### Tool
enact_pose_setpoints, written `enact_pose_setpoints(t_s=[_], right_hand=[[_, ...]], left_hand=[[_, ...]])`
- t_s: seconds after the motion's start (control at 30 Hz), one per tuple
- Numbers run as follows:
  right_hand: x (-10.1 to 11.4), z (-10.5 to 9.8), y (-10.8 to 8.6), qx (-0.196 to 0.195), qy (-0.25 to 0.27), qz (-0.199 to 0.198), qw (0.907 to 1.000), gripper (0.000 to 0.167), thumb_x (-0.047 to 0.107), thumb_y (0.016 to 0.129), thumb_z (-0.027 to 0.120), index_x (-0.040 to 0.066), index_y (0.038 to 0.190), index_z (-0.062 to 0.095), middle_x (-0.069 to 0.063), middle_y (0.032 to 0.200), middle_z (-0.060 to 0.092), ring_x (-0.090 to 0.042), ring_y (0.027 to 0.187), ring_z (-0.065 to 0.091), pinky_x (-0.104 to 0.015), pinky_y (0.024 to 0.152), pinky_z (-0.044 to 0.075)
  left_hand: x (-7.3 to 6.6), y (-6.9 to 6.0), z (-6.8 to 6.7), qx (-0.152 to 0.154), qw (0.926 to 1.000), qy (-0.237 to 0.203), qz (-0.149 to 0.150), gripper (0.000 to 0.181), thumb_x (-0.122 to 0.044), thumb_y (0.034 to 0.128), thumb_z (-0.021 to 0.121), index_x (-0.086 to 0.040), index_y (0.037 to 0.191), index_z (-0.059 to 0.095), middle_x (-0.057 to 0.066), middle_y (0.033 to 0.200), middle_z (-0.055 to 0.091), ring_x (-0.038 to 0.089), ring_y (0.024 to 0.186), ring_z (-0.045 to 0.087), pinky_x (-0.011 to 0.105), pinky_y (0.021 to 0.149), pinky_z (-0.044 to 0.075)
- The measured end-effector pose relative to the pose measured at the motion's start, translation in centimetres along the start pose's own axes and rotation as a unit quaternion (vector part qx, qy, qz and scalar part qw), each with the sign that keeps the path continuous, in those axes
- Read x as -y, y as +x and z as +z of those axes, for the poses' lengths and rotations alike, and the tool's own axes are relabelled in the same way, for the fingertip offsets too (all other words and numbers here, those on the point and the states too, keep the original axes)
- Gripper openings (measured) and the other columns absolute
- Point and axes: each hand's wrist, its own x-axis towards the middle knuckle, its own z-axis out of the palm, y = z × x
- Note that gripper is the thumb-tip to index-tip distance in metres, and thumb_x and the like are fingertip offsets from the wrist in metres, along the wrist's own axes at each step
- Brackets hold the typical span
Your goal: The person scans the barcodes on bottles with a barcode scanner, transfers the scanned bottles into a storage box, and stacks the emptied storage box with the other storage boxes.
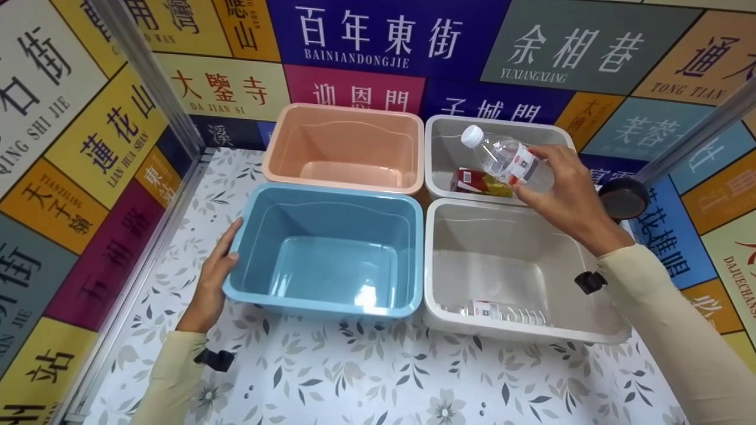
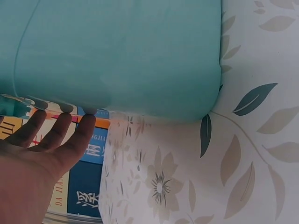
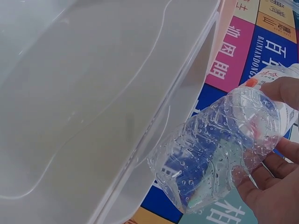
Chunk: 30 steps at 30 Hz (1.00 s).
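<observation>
While the right hand (image 1: 572, 195) has its fingers curled round a clear bottle (image 1: 511, 160) at upper right, above the rear grey bin (image 1: 440, 159), the left hand (image 1: 214, 277), fingers fairly straight and apart, touches the blue bin (image 1: 331, 254) left of centre. Another bottle (image 1: 511, 313) lies lower right.

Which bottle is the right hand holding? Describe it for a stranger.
Find the rear grey bin, beside the pink bin. Over it in the head view, the right hand grips a clear, white-capped bottle. It alone is held; another bottle lies in the front grey bin.
</observation>
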Motion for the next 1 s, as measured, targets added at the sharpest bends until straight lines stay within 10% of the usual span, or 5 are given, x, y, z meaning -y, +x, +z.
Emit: enact_pose_setpoints(t_s=[0.43, 0.7, 1.0], right_hand=[[0.1, 1.6, 1.7, 0.014, -0.006, -0.037, 0.9992, 0.063, 0.009, 0.093, 0.087, -0.002, 0.149, 0.06, -0.022, 0.141, 0.061, -0.037, 0.126, 0.055, -0.059, 0.109, 0.051], [0.9, 2.1, 2.3, 0.02, -0.008, -0.031, 0.9993, 0.062, 0.013, 0.094, 0.086, -0.001, 0.149, 0.06, -0.02, 0.142, 0.061, -0.036, 0.127, 0.054, -0.058, 0.11, 0.05], [1.5, 3.3, 3.6, 0.025, -0.023, -0.069, 0.9971, 0.058, 0.012, 0.094, 0.085, -0.001, 0.145, 0.062, -0.02, 0.138, 0.065, -0.036, 0.124, 0.056, -0.056, 0.108, 0.05]], left_hand=[[0.1, 0.3, 0.0, 0.008, 0.9999, -0.01, -0.005, 0.061, -0.025, 0.1164, 0.041, -0.031, 0.176, 0.031, -0.009, 0.182, 0.022, 0.019, 0.169, 0.011, 0.059, 0.132, 0.007], [-1.4, 0.4, -1.4, 0.066, 0.9963, 0.004, -0.054, 0.063, -0.028, 0.1196, 0.046, -0.034, 0.178, 0.023, -0.009, 0.184, 0.013, 0.025, 0.17, 0.004, 0.064, 0.133, 0.006], [-2.7, -0.8, -2.6, 0.129, 0.983, 0.066, -0.113, 0.106, -0.025, 0.103, 0.075, -0.049, 0.176, 0.002, 0.001, 0.185, -0.004, 0.043, 0.167, 0.006, 0.079, 0.124, 0.016]])
